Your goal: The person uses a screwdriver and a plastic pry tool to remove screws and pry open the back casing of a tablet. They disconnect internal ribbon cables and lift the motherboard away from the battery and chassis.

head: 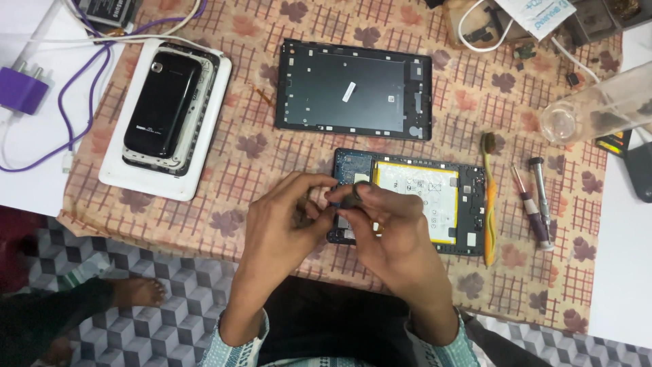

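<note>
At the six o'clock edge of the tabletop [272,146], two hands met over an opened tablet [462,204], its yellow-framed battery [415,197] exposed. The left hand [282,217] was curled with fingertips pinched together, the right hand [390,234] likewise, thumb and forefinger closed on a small dark part [352,197] above the tablet's nine o'clock end; what the left fingers gripped could not be told.

At twelve o'clock from the tablet lay one dark back cover [353,88], empty but for a small white strip. At ten o'clock one white tray-like shell [197,102] held a stack of phone frames with one black phone [163,102] on top. At two o'clock one clear cup [598,109] lay tipped on its side; its contents could not be told.

At three o'clock of the tablet lay one toothbrush [489,204], then two screwdrivers [536,204] side by side. At the far ten o'clock corner sat one purple plug [24,88] with a purple cable [81,109], and a white cable beside it.
</note>
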